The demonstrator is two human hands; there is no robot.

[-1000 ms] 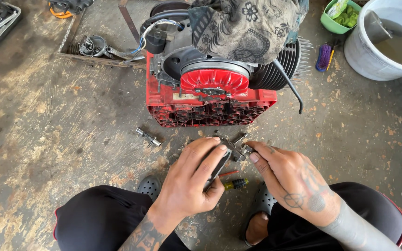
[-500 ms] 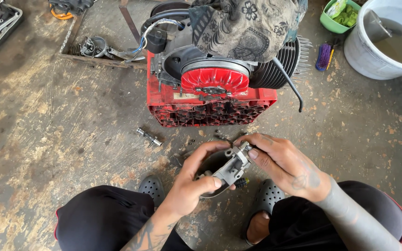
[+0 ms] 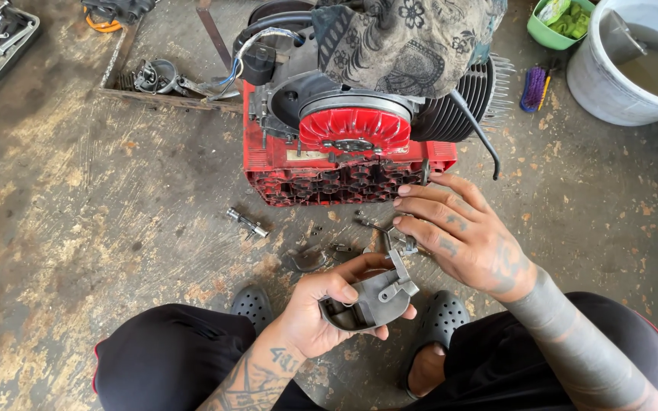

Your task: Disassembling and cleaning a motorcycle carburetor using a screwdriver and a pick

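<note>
Lifted nearer since before, the grey metal part [image 3: 371, 298] sits clasped in the left hand [image 3: 321, 308], right hand [image 3: 462, 236] open, its fingertips partly hiding small pieces.

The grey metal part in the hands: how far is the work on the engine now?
Done: the grey metal part is off the red engine, and loose bolts lie on the floor. In hand: the left hand holds that part, the right hand touches its lever. Left: it is not mounted on the engine.
</note>
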